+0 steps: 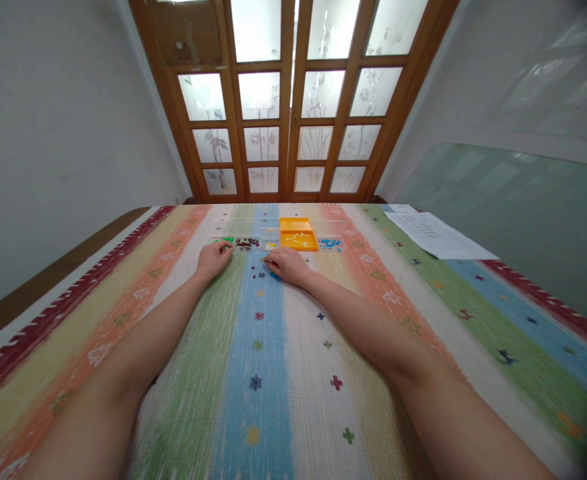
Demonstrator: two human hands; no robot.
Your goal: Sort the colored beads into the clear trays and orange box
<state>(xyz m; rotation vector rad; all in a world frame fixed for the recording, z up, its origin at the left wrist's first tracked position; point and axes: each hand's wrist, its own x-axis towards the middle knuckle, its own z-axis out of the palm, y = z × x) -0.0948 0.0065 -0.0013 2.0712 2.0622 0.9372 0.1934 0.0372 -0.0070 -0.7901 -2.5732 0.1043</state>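
— Beads (259,272) loose on the striped cloth, where exactly are they?

— Right by the right hand (286,265), just off its fingertips, between the two hands. Its fingers are drawn together, tips down on the cloth. Way too tiny to tell if a bead is pinched.

— And the other one?

— The left hand (215,257) lies on the worktop (423,313), fingers curled in, tips just short of the green tray (228,239). Nothing visible in it. The orange tray (298,236) sits just beyond the right fingers, with the dark red tray (247,243) and blue tray (329,243) in the same row. A sheet of paper (436,235) lies well off to the right of those fingers.
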